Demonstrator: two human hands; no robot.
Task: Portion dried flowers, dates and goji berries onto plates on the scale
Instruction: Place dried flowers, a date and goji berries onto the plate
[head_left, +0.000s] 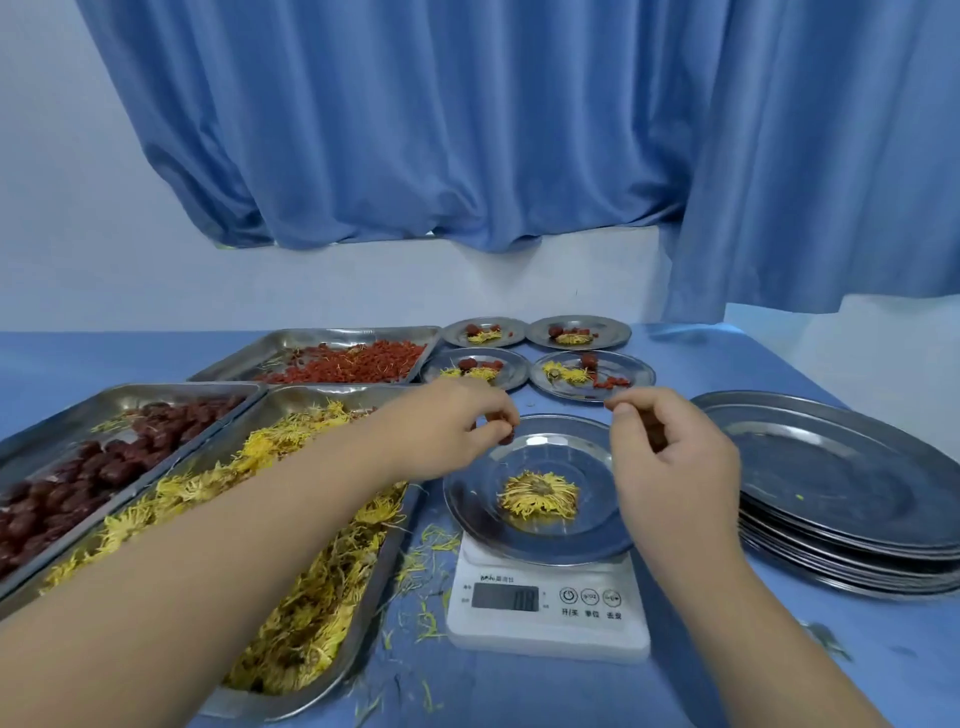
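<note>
Scale (545, 631) carries the plate (592, 522). Left hand (447, 431), over the plate's far-left rim, pinches a date (506, 437). Right hand (670, 460), over its far-right rim, curls round a dark piece (656, 436), likely another. Dried flower (539, 501) lies at plate centre, inward of both hands.

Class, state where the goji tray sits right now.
Head view: the goji tray lies at the back, left of centre, behind the flower tray and left of a filled plate.

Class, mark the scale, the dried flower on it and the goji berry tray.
scale (545, 631), head view, front panel.
dried flower (538, 494), head view, yellow petals.
goji berry tray (275, 347), head view, bare wall.
</note>
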